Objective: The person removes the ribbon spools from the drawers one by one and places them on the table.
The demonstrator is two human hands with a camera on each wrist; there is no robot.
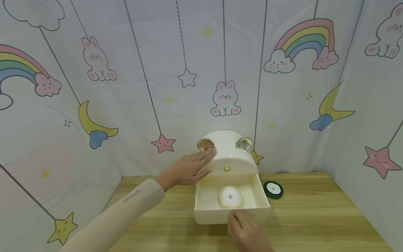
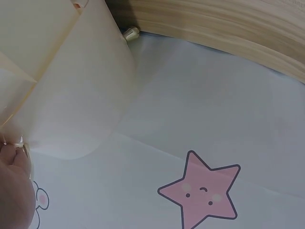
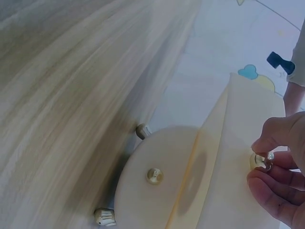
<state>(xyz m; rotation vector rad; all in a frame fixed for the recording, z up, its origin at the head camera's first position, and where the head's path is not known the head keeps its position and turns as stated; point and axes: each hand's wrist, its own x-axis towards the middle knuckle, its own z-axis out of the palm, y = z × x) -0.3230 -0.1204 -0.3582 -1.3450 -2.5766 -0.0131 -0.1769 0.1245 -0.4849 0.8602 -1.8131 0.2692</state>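
A cream storage box (image 1: 225, 145) with gold-rimmed ears stands on the table, its drawer (image 1: 209, 216) pulled out toward me. My left hand (image 1: 192, 168) rests with extended fingers on the upper left of the box, beside the left ear (image 1: 201, 140). At the drawer front, my right hand (image 1: 250, 232) pinches a gold knob (image 3: 257, 161) between thumb and fingers, as the right wrist view shows. Inside the drawer lies a roll of pale ribbon (image 1: 230, 197) with a white centre. Another gold knob (image 1: 227, 169) sits on the panel above the open drawer.
A dark green ribbon roll (image 1: 273, 189) lies on the wooden table (image 1: 315, 210), just right of the drawer. Behind and on both sides hangs a patterned cloth (image 1: 189, 115). Short gold feet (image 3: 105, 217) hold the box off the table.
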